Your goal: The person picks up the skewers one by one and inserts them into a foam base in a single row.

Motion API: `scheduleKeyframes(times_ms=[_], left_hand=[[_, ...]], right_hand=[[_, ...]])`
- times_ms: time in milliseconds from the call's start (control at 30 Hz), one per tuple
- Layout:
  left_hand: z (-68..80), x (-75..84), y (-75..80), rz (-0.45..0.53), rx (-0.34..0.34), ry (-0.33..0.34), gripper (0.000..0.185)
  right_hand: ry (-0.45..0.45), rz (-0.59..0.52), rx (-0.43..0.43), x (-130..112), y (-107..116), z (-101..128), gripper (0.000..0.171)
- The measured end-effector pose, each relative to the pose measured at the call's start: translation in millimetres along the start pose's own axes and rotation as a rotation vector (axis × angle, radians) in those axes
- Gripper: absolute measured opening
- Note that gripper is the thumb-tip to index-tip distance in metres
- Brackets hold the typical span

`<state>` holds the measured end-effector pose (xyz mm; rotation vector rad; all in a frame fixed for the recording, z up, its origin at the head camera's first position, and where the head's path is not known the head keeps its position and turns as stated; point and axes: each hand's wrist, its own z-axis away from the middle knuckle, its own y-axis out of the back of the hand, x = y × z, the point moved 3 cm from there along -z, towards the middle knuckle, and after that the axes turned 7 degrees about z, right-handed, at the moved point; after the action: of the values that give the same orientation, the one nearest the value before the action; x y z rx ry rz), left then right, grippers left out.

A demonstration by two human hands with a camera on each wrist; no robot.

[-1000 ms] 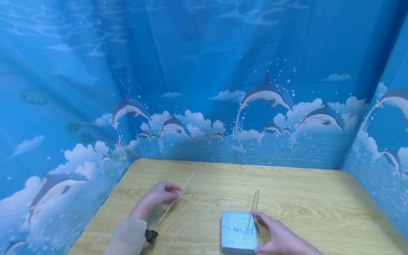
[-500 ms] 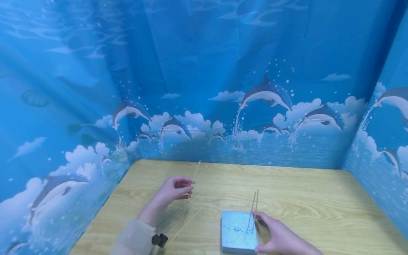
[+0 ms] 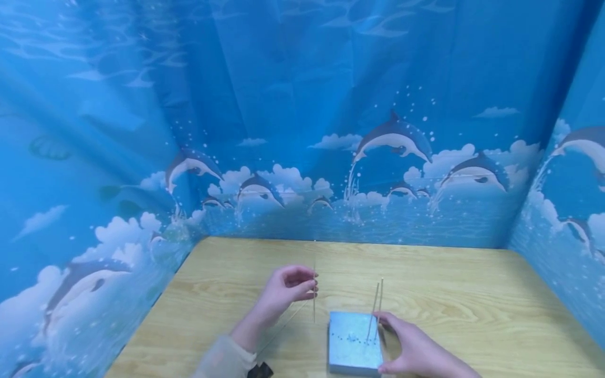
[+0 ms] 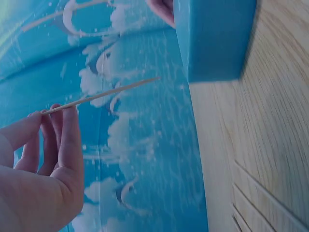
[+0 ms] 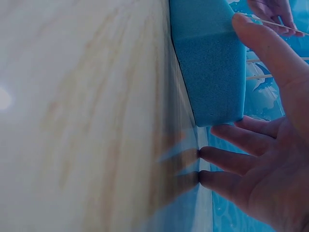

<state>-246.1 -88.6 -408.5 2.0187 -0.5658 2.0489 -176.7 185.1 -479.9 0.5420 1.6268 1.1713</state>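
My left hand [image 3: 302, 286] pinches a thin wooden skewer [image 3: 314, 299] between thumb and fingertips and holds it upright just left of a blue foam block [image 3: 352, 349]. In the left wrist view the same skewer [image 4: 104, 93] sticks out past my fingers [image 4: 58, 145] toward the block [image 4: 215, 38]. Two skewers [image 3: 376, 310] stand stuck in the block's far right corner. My right hand [image 3: 402, 346] rests against the block's right side with straight fingers, the thumb [image 5: 263, 46] lying along its top edge and the other fingertips [image 5: 227, 162] on the table.
The wooden table [image 3: 463, 304] is boxed in by blue dolphin-print curtains [image 3: 302, 131] at the back and both sides. Loose skewers [image 3: 289, 321] lie on the table under my left hand, mostly hidden by it.
My left hand lifted one skewer off the loose pile, swung it from slanted to upright and carried it right toward the block. The right hand and block stayed put.
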Motion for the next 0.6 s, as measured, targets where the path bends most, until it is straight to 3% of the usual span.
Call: scheduleKeyframes(times_ms=[233,600], left_hand=[[0.0,3.9,-28.5,0.062,-0.025,-0.01,0.032],[0.2,-9.7,-65.8,0.067,-0.05,-0.012,0.021]], right_hand=[[0.0,-0.005,0.033,-1.0,-0.6,2.0,0.104],[0.0,0.0,0.039,-0.6,-1.0,2.4,0.105]])
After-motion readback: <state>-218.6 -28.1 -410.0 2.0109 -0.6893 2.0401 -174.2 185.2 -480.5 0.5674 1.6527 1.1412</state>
